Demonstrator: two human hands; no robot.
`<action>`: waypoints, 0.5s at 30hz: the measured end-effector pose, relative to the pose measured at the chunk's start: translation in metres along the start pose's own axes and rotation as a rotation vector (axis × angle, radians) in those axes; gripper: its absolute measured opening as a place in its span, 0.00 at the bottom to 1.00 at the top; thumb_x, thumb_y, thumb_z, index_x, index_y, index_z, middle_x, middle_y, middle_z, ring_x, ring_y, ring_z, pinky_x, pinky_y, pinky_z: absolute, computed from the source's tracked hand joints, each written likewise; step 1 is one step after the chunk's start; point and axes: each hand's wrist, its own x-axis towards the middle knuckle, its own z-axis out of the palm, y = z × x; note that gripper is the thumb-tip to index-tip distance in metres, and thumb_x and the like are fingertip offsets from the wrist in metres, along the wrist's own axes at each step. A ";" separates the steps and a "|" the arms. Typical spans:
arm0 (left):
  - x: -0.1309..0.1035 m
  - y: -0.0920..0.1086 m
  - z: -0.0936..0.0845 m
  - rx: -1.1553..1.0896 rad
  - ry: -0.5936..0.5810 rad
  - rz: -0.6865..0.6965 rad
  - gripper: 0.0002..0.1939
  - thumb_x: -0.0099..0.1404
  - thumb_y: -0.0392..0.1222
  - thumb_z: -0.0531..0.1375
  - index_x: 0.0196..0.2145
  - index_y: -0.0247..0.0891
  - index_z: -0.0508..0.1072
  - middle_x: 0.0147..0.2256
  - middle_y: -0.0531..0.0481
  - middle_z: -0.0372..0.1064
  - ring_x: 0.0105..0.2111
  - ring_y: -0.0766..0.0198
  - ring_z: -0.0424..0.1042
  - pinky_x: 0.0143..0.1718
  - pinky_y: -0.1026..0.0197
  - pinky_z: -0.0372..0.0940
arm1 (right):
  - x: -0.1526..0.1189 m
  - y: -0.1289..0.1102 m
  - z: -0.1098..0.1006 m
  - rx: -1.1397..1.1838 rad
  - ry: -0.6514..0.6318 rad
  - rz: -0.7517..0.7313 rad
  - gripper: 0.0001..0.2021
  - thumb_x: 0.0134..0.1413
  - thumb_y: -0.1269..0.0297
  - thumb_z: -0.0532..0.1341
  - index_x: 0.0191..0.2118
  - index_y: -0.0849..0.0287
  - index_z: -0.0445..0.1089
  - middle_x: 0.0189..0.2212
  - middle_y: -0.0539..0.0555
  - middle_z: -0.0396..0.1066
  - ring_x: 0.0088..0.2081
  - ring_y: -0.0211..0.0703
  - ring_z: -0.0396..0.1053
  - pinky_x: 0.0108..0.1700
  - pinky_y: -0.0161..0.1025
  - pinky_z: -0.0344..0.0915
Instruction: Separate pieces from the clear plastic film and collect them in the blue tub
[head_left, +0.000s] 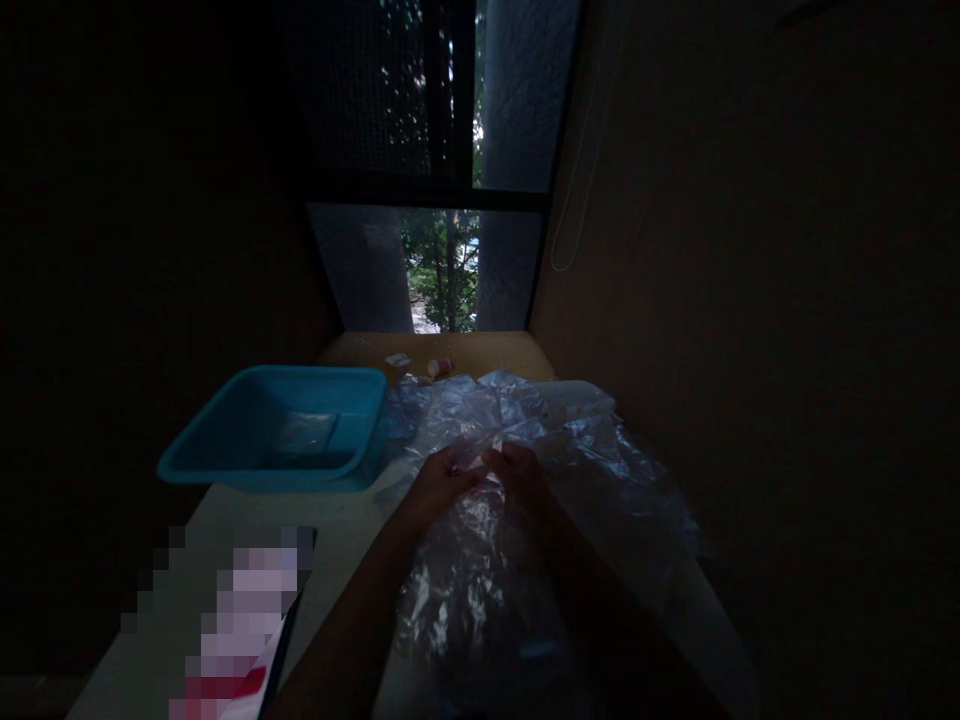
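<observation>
Both hands meet over the middle of the table, pinching a clear plastic bag (472,570) at its upper part. My left hand (442,478) is closed on it, thumb pointing to the right. Close beside it, my right hand (519,470) grips the same plastic with bent fingers. The bag hangs down crinkled and shiny between my forearms; whether it has anything inside is too dark to tell. More crumpled clear plastic (510,400) lies beyond my hands and spreads to the right.
A blue plastic basin (367,440) stands at the left, with a clear flat packet (304,432) inside. A blurred-out flat item (247,620) lies front left on the white table (337,560). On the window ledge (495,350) rest a small red-and-white cylinder (439,368) and a white scrap (398,359).
</observation>
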 end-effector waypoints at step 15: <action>0.001 -0.007 -0.002 -0.328 0.010 -0.031 0.12 0.48 0.46 0.60 0.25 0.33 0.70 0.20 0.53 0.67 0.20 0.69 0.63 0.23 0.66 0.58 | 0.001 0.002 -0.007 0.074 -0.126 0.076 0.12 0.36 0.58 0.58 0.17 0.62 0.62 0.14 0.46 0.55 0.18 0.31 0.52 0.20 0.30 0.50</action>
